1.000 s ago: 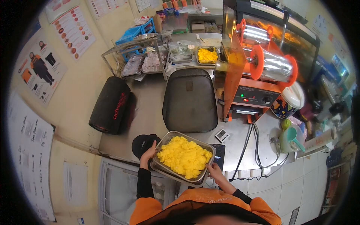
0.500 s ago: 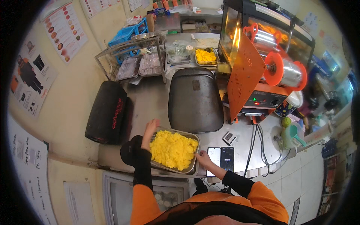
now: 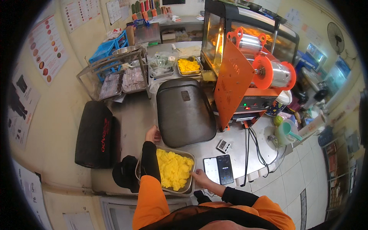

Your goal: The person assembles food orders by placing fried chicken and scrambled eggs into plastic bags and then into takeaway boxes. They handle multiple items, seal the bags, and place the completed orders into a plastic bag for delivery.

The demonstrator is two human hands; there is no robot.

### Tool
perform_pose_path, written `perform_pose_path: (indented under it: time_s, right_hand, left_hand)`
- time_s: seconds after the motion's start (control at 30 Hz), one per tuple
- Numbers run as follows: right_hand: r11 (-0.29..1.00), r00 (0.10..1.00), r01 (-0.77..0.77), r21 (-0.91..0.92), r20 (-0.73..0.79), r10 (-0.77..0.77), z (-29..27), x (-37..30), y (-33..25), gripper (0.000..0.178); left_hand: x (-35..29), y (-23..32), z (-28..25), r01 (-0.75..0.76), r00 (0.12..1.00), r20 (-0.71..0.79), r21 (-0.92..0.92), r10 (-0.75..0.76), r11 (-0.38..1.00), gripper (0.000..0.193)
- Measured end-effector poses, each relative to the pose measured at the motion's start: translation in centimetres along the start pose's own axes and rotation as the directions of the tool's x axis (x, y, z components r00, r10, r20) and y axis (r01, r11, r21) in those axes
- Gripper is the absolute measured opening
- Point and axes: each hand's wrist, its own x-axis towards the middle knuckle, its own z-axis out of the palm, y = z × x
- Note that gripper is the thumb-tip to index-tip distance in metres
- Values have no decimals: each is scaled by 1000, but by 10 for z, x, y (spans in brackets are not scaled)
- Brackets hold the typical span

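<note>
A metal tray (image 3: 190, 188) heaped with soft yellow food (image 3: 173, 168) lies at the counter's near edge. My right hand (image 3: 199, 178) grips the tray's right rim between thumb and fingers. My left hand (image 3: 152, 134) is past the tray's far side, close by the lower left edge of a large black rounded-rectangular slab (image 3: 186, 119). Its fingertips are partly hidden, so I cannot tell whether it touches the slab. My left sleeve covers the tray's left part. What the yellow food is, I cannot make out.
Left stands a black cylindrical case (image 3: 92, 134). Two phones (image 3: 225, 168) and a small timer (image 3: 222, 145) lie right of the tray. An orange machine with steel rollers (image 3: 239, 84) has trailing cables (image 3: 257, 153). Farther back are a metal rack (image 3: 111, 63) and another yellow-filled tray (image 3: 189, 66).
My left hand has moved from the tray's far left corner outward to the black slab's edge. My right hand stays on the tray's right rim. The whole view has shifted.
</note>
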Motion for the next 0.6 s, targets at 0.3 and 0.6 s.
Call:
perform_pose_path:
  time_s: [0.3,0.6]
  right_hand:
    - [999,1000,-14,-41,-18,14,-9,32,-32,53]
    - [993,995,-63,-103,74,71,-74,124,-98,61]
  left_hand:
    - [-16,38,-4,-273,890,96,-671,446,689,32]
    - [-40,79,15,-132,918,105,-829,383,544,30]
